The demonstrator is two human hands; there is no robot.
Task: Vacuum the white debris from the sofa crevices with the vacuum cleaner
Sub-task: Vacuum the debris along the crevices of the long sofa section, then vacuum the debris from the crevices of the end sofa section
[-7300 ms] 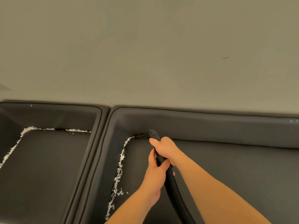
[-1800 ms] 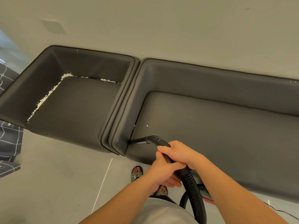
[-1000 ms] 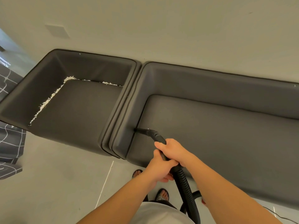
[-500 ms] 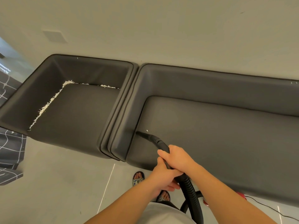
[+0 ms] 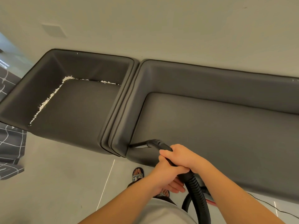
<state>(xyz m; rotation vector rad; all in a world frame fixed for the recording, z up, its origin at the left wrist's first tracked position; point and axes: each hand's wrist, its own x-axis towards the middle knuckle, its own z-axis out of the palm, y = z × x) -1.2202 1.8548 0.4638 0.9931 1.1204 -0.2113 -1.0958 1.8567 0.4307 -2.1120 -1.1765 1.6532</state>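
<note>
Nozzle [image 5: 139, 144]: set at the front end of the right seat's side crevice, tip against the armrest [image 5: 123, 120].
Right hand [image 5: 182, 156]: wrapped around the hose [image 5: 196, 193] handle.
Left hand [image 5: 166, 173]: clasped on the handle just below; lower fingers partly hidden.
Debris [image 5: 47, 102]: seen along the left seat's side and back crevices; none is seen in the right seat's seam, where the pass is judged nearly finished.
Advice: the tip is best kept low in the seam and drawn slowly.
Risk: flakes may be scattered if the tip is lifted.

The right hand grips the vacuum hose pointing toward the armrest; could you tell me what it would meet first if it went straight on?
Probably the sofa's inner armrest wall: the right hand aims the crevice nozzle left into that seam, though depth is unclear.
</note>
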